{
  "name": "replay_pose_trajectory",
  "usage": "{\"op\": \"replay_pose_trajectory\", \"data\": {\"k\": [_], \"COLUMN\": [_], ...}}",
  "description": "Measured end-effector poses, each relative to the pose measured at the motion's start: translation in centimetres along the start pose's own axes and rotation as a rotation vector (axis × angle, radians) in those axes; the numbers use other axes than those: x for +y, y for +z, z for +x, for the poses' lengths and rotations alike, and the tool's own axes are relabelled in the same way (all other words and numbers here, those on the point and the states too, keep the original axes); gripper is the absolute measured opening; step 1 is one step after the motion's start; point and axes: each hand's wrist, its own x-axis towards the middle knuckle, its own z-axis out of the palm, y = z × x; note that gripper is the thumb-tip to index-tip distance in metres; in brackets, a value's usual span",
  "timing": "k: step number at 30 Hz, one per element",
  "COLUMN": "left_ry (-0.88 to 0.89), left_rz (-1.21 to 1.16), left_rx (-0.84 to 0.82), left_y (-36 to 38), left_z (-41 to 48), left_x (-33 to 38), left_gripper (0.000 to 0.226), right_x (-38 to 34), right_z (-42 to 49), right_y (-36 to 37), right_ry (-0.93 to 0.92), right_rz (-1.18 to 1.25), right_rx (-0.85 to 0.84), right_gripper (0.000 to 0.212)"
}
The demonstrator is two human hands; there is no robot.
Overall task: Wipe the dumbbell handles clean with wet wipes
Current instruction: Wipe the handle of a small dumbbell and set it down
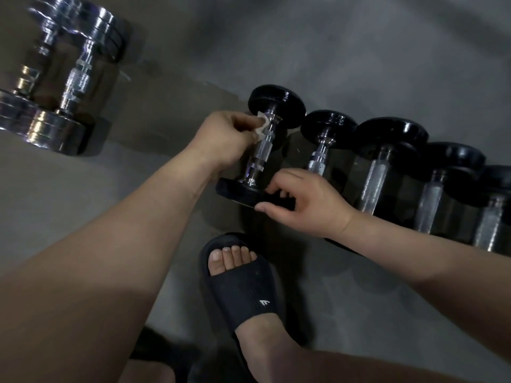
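A row of black dumbbells with chrome handles lies on the grey floor. The leftmost dumbbell (262, 150) has a knurled chrome handle. My left hand (226, 136) pinches a small white wet wipe (261, 125) against the upper part of that handle. My right hand (301, 203) grips the rim of the near black weight head (235, 190) of the same dumbbell, thumb under the edge. A second dumbbell (320, 150) lies just to the right, and several more follow it.
Two large chrome dumbbells (60, 76) stand at the upper left. My foot in a black slide sandal (240, 288) is planted just below the dumbbell row. Further black dumbbells (387, 167) extend to the right edge.
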Motion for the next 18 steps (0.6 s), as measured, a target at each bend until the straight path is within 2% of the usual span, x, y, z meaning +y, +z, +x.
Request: {"op": "replay_pose_trajectory", "data": {"k": [2,7,10,13,15,18], "left_ry": [-0.013,-0.102,-0.051,-0.029,-0.119,-0.287], "left_rz": [-0.014,0.026,0.232,0.252,0.111,-0.271], "left_rx": [0.061,0.323,0.379,0.411,0.345,0.157], "left_y": [0.2,2.9,4.7,5.1,4.2,2.9], "left_z": [0.2,1.5,1.5,1.4,1.8,2.4], "left_x": [-0.2,1.0,2.5,2.6,1.7,0.1], "left_gripper": [0.016,0.033,0.027,0.026,0.028,0.025], "right_x": [-0.1,-0.1,0.1,0.1,0.1,0.2], "right_z": [0.1,0.4,0.2,0.1,0.3,0.3], "right_y": [0.0,0.0,0.0,0.0,0.1,0.2], "right_ry": [-0.008,-0.032,-0.026,-0.026,-0.044,-0.049], "right_rz": [-0.002,-0.029,-0.005,-0.005,-0.011,-0.031], "right_rx": [0.001,0.003,0.009,0.012,0.008,0.022], "right_gripper": [0.032,0.039,0.042,0.04,0.04,0.037]}}
